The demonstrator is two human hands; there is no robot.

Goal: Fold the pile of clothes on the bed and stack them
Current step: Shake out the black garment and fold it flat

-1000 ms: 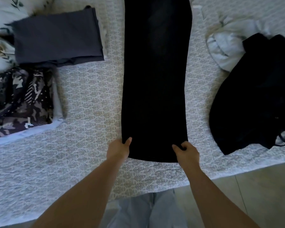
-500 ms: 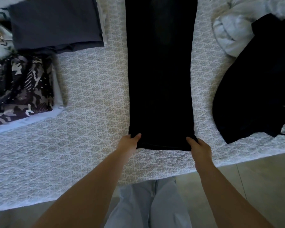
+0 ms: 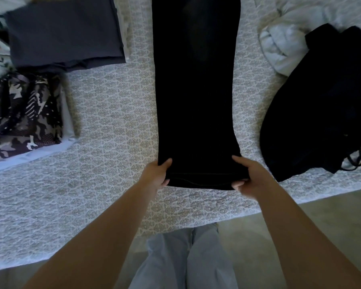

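Hem's now lifted off the bed: left hand (image 3: pixel 157 175) and right hand (image 3: pixel 249 177) each pinch a corner of the black trousers (image 3: pixel 196 90), which stretch lengthwise toward frame top.

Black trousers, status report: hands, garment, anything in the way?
Left hand and right hand both grip hem corners. Black trousers flat, lengthwise on bed. Fold path clear.
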